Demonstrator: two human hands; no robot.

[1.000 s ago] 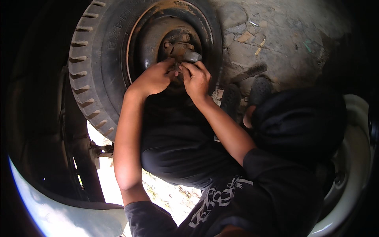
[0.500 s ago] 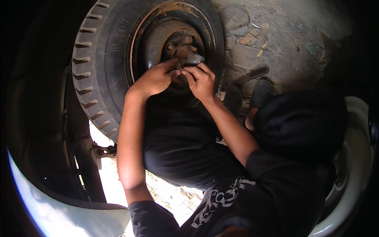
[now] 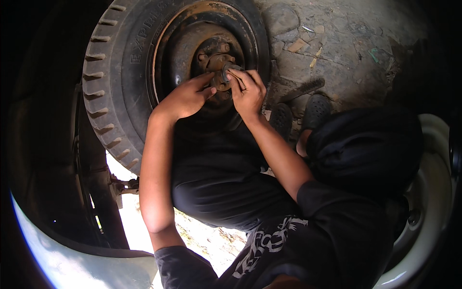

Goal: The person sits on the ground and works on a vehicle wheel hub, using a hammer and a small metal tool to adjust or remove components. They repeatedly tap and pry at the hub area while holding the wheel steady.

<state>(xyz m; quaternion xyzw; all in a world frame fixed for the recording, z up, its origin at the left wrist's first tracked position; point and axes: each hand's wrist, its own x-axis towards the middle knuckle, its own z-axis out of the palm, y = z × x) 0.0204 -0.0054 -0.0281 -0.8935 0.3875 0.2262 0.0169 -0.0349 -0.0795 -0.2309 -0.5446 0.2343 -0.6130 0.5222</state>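
A large black tyre (image 3: 115, 62) with chunky tread stands in front of me on a rusty rim (image 3: 161, 48). At its middle is a worn brown hub (image 3: 216, 61) ringed by bolts and nuts. My right hand (image 3: 249, 91) pinches a small round grey metal cap (image 3: 231, 70) at the hub's front, between thumb and fingers. Whether the cap touches the hub I cannot tell. From the left, my left hand (image 3: 187, 98) reaches in with index finger and thumb apart, fingertips against the lower left of the hub. Its other fingers are partly hidden.
To the right, a dark brush-like strip (image 3: 303, 90) and a yellowish stick (image 3: 316, 57) lie on the cracked, dirty floor (image 3: 337, 43). My dark clogs (image 3: 317, 108) stand close to the wheel. A pale curved rim (image 3: 433, 144) is behind my knee, and a light body panel (image 3: 96, 269) at lower left.
The grey cap has turned and shifted slightly left in my right hand, nearer the hub's middle. My hands have drawn a little apart. The whole view has shifted slightly.
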